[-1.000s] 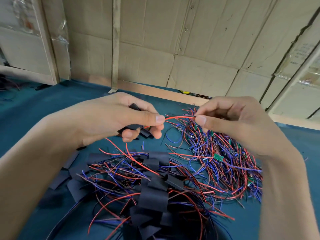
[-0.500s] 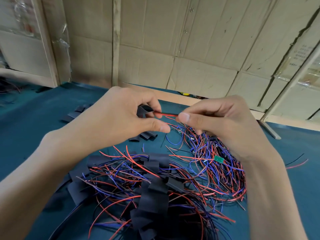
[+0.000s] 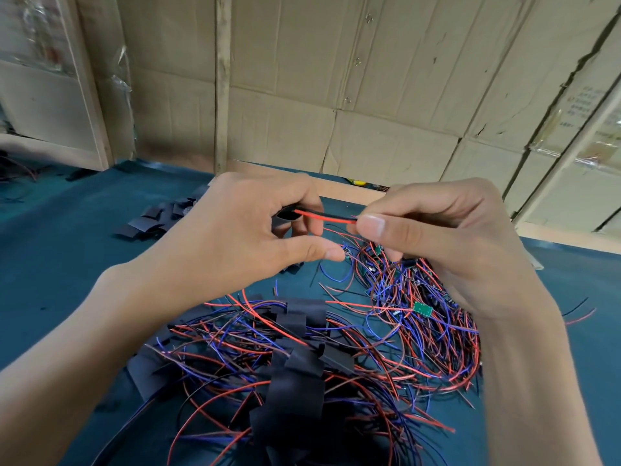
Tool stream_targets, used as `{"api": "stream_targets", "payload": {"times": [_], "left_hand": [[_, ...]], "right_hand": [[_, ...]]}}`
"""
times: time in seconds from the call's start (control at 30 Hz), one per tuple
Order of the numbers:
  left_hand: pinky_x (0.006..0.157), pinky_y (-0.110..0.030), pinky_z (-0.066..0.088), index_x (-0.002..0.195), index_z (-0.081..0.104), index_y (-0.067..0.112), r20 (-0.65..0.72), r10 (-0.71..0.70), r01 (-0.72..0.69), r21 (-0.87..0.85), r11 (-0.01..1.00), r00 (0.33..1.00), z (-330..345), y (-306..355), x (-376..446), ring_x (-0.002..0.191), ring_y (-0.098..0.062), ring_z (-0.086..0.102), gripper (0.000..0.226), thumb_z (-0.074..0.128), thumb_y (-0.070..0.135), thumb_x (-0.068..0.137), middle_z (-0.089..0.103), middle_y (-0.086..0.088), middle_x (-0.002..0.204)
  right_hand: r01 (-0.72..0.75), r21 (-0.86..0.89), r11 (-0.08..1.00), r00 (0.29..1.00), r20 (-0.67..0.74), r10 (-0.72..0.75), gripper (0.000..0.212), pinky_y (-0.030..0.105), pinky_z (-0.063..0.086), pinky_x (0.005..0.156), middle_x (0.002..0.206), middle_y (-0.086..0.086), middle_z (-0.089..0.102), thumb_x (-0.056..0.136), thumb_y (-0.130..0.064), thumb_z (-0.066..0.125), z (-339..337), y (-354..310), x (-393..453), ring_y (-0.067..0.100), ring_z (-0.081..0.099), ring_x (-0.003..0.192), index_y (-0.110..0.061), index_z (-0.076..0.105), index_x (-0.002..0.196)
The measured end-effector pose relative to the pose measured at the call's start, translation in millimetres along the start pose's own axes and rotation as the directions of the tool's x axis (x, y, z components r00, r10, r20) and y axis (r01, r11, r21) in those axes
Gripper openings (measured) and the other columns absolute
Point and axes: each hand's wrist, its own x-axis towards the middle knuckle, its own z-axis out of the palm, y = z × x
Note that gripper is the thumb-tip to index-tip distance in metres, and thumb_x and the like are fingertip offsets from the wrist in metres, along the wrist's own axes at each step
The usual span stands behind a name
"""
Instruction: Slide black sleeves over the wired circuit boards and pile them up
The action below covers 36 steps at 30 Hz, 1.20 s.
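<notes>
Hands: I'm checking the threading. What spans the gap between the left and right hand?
In the head view, a red and black wire pair bridges the left hand and right hand.

You sit at a table with a dark green cloth point(image 3: 60, 264) on top. Behind it, flat brown cardboard point(image 3: 386, 79) covers the wall, and a thin wooden post point(image 3: 222, 82) stands up in the middle.
</notes>
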Motion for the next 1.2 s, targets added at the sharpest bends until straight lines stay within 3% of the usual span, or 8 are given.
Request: {"api": "stream_targets", "payload": {"times": [0.13, 0.27, 0.43, 0.53, 0.7, 0.9, 1.07, 1.2], "left_hand": [[0.057, -0.007, 0.037, 0.073, 0.060, 0.023, 0.006, 0.100, -0.100, 0.071, 0.992, 0.995, 2.4, 1.7, -0.6, 0.063, -0.004, 0.054, 0.031, 0.083, 0.044, 0.071, 0.062, 0.010, 0.073], [0.057, -0.008, 0.035, 0.075, 0.048, 0.026, 0.051, 0.166, -0.173, 0.166, 0.971, 0.985, 8.7, 1.4, -1.8, 0.061, 0.004, 0.047, 0.038, 0.079, 0.050, 0.072, 0.045, 0.016, 0.055], [0.044, -0.032, 0.034, 0.080, 0.031, 0.025, 0.108, 0.213, -0.239, 0.404, 0.883, 0.971, 9.9, -8.3, -3.0, 0.047, -0.021, 0.035, 0.032, 0.041, 0.054, 0.089, 0.030, 0.011, 0.053], [0.044, -0.035, 0.036, 0.077, 0.033, 0.022, 0.103, 0.243, -0.264, 0.408, 0.874, 0.965, 5.9, -16.1, -1.5, 0.047, -0.024, 0.036, 0.033, 0.035, 0.050, 0.095, 0.027, 0.011, 0.053], [0.050, -0.027, 0.032, 0.073, 0.043, 0.014, -0.046, 0.251, -0.221, 0.339, 0.914, 0.967, -3.4, -25.0, 2.9, 0.055, -0.023, 0.036, 0.039, 0.041, 0.043, 0.100, 0.032, 0.005, 0.050], [0.051, -0.017, 0.033, 0.067, 0.034, 0.018, -0.046, 0.248, -0.223, 0.304, 0.926, 0.968, -10.5, -30.4, 2.8, 0.056, -0.022, 0.037, 0.045, 0.061, 0.042, 0.094, 0.032, 0.000, 0.051], [0.047, -0.032, 0.035, 0.071, 0.028, 0.023, 0.026, 0.240, -0.219, 0.511, 0.831, 0.970, -14.5, -39.5, 4.5, 0.045, -0.020, 0.037, 0.038, 0.056, 0.037, 0.093, 0.035, 0.007, 0.050], [0.050, -0.027, 0.029, 0.075, 0.036, 0.025, 0.021, 0.152, -0.126, 0.678, 0.724, 0.988, -16.2, -47.5, 4.2, 0.051, -0.028, 0.047, 0.034, 0.063, 0.041, 0.089, 0.039, 0.009, 0.053]], "right_hand": [[-0.053, -0.047, 0.997, 0.998, 0.031, 0.054, 0.004, 0.015, 0.040, 0.057, 0.062, -0.010, 0.066, 0.081, -0.013, 0.075, 4.1, -3.0, 0.4, 0.007, 0.051, 0.054, -0.010, 0.078, 0.082], [-0.147, -0.091, 0.985, 0.989, 0.014, 0.149, 0.011, 0.022, 0.040, 0.056, 0.066, 0.002, 0.071, 0.076, -0.019, 0.079, 13.8, -5.2, 4.0, 0.011, 0.055, 0.059, -0.009, 0.079, 0.077], [-0.272, -0.021, 0.962, 0.960, 0.066, 0.273, 0.019, 0.014, 0.045, 0.054, 0.079, 0.002, 0.070, 0.076, -0.008, 0.084, 23.0, 2.5, 7.8, 0.006, 0.058, 0.061, -0.010, 0.070, 0.088], [-0.262, 0.117, 0.958, 0.963, 0.094, 0.252, 0.042, 0.024, 0.054, 0.071, 0.094, 0.002, 0.068, 0.073, 0.002, 0.077, 12.2, 7.0, 7.2, 0.016, 0.064, 0.080, -0.012, 0.067, 0.111], [-0.349, -0.141, 0.926, 0.905, 0.207, 0.373, 0.039, 0.039, 0.052, 0.102, 0.112, 0.002, 0.075, 0.081, -0.014, 0.078, -5.7, 19.5, 0.2, 0.028, 0.069, 0.104, -0.021, 0.070, 0.118], [-0.370, 0.164, 0.915, 0.929, 0.041, 0.368, 0.037, 0.031, 0.057, 0.073, 0.082, 0.016, 0.074, 0.072, -0.018, 0.082, -0.1, 26.2, 7.3, 0.028, 0.071, 0.070, -0.010, 0.071, 0.107], [-0.278, 0.151, 0.949, 0.953, -0.084, 0.292, 0.025, 0.032, 0.056, 0.065, 0.073, 0.011, 0.072, 0.067, -0.021, 0.086, -1.4, 22.9, 8.2, 0.025, 0.065, 0.057, -0.018, 0.072, 0.087], [-0.203, 0.121, 0.972, 0.970, -0.112, 0.216, 0.019, 0.030, 0.056, 0.061, 0.072, 0.010, 0.071, 0.073, -0.012, 0.083, 3.2, 15.4, 8.2, 0.023, 0.066, 0.061, -0.018, 0.075, 0.090]]}}
